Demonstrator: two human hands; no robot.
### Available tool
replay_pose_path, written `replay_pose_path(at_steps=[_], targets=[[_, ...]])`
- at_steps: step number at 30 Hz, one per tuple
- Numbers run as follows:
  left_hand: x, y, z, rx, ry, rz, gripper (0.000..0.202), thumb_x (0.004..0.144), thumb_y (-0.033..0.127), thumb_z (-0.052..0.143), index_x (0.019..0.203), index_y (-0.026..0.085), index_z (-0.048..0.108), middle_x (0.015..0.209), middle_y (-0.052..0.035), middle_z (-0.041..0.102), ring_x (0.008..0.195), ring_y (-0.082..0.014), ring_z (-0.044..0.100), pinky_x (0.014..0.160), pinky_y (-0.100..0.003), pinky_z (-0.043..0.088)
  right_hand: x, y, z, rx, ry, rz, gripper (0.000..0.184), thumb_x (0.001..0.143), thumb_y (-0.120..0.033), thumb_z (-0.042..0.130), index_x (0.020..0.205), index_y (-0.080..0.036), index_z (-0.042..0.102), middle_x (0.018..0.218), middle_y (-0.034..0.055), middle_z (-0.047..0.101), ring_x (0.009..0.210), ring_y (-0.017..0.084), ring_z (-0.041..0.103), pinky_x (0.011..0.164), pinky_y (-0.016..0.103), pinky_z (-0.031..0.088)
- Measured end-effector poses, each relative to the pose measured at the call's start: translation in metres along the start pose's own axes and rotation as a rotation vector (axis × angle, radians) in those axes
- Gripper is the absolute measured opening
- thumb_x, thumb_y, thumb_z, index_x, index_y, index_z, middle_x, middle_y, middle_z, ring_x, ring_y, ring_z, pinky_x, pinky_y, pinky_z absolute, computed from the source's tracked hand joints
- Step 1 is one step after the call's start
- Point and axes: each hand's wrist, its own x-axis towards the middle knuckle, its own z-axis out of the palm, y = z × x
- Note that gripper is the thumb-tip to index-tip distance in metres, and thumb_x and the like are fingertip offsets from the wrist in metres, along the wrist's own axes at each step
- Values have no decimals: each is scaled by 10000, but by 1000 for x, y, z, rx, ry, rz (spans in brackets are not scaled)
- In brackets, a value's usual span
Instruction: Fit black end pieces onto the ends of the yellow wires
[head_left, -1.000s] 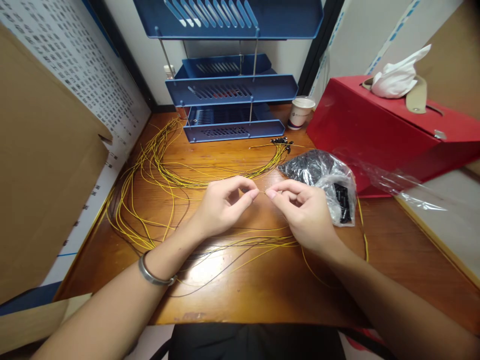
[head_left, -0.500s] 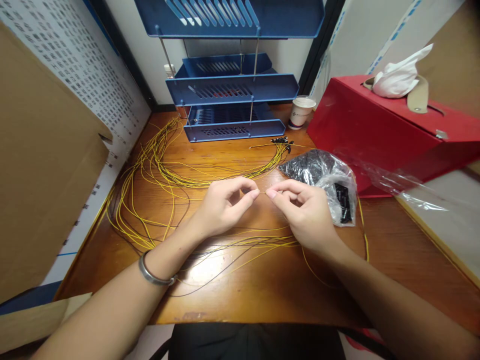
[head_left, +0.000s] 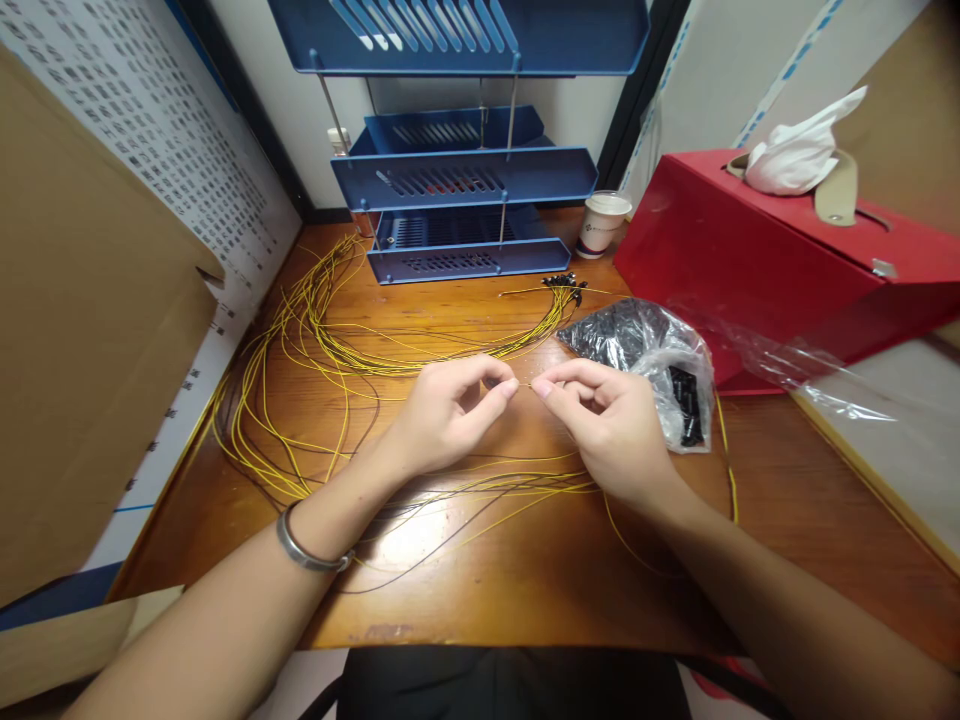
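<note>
No change since earlier frames: left hand (head_left: pixel 442 415) and right hand (head_left: pixel 611 425) pinch a thin yellow wire (head_left: pixel 524 384) mid-desk (head_left: pixel 525 580) (fingertips nearly touching).

Wooden desk (head_left: pixel 525 580), bearing loops of yellow wires (head_left: pixel 300 350), blue letter trays (head_left: pixel 465 250), paper cup (head_left: pixel 602 224), red box (head_left: pixel 757 270), plastic bag (head_left: pixel 652 350) of black parts.

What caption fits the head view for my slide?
Both hands, left and right, pinch a thin yellow wire over a wooden desk, beside a bag of black parts.
</note>
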Motion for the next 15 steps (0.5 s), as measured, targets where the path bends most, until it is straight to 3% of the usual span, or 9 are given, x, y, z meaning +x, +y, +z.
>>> replay_pose_path(at_steps=[8,15], targets=[[0,1,-1,22,-8,4,156,931,227,590,842,146,689,676,10,666,543,-80,509,557,-194,404,0,0,0,5,-5,-1,211,819,-338,647,744,-142,668,476,-77,365,452,71,273,445,251,188],[1,2,-1,2,5,7,166,947,220,583,862,143,703,752,-13,719,623,-95,591,627,-194,452,0,1,-1,2,-4,10,216,820,-343,650,755,-138,671,481,-75,367,458,71,277,448,249,186]])
